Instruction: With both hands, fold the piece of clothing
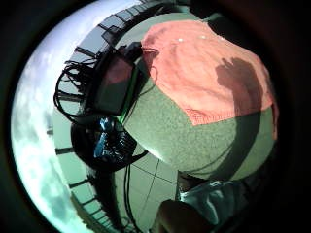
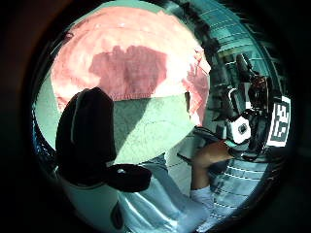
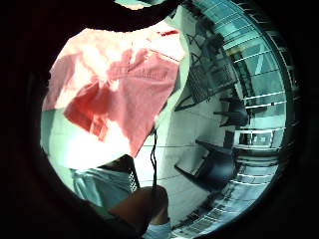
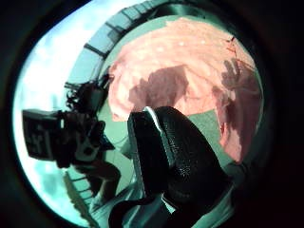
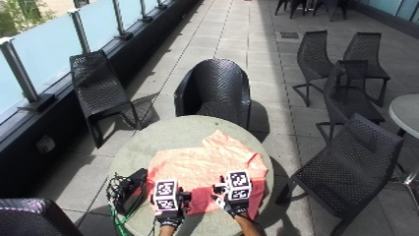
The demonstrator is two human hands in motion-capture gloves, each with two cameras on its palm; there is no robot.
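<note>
Outside view: you stand at a round grey surface (image 5: 170, 130) on a sunlit terrace, with a salmon-pink garment (image 5: 203, 167) spread flat across its near half, one sleeve draping over the right-hand rim. Your left hand (image 5: 169, 214) and right hand (image 5: 234, 205) hover side by side above the garment's near hem (each casts a shadow on the cloth). Neither holds any fabric; the palm views show the cloth lying well clear below, though how far your fingers are spread cannot be told. A black box with tangled cables (image 5: 128, 189) sits on the surface just left of the garment. Black wicker chairs (image 5: 216, 91) ring the surface.
</note>
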